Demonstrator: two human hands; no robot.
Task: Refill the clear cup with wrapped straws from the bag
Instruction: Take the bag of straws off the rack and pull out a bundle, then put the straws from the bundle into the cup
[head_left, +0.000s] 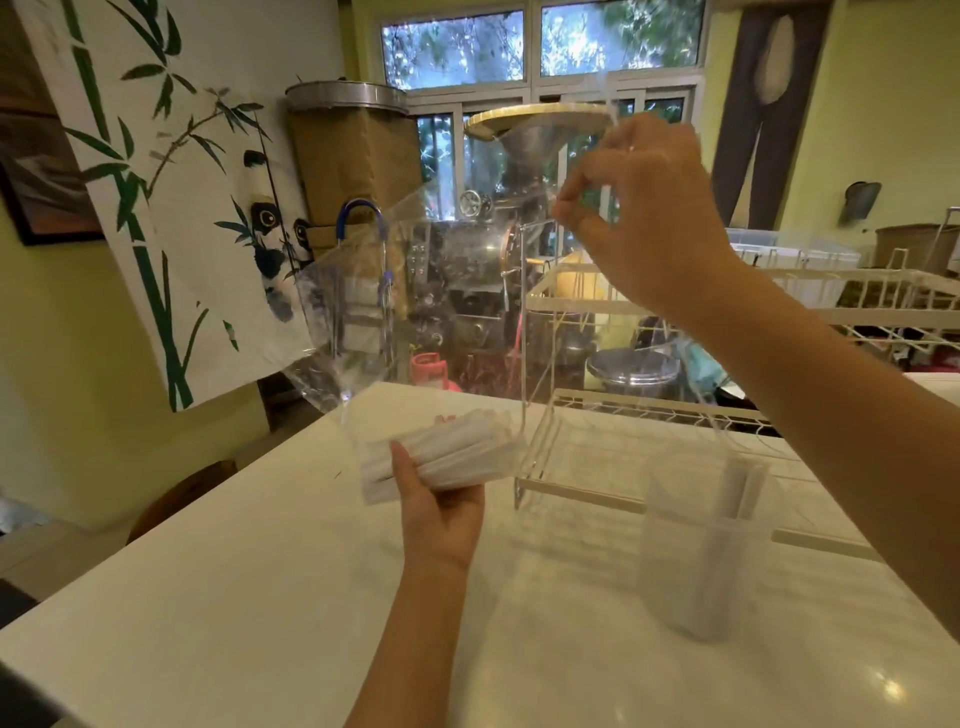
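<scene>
Clear bag (395, 291), nearly invisible, mid-frame over white counter (260, 597). Left hand (441, 504), lower centre, closed around wrapped straws (457, 452) inside bag bottom. Right hand (644, 208), upper right, pinching bag top. Clear cup (696, 561), blurred, lower right, few straws inside. White wire rack (649, 410) behind; counter front bare.
</scene>
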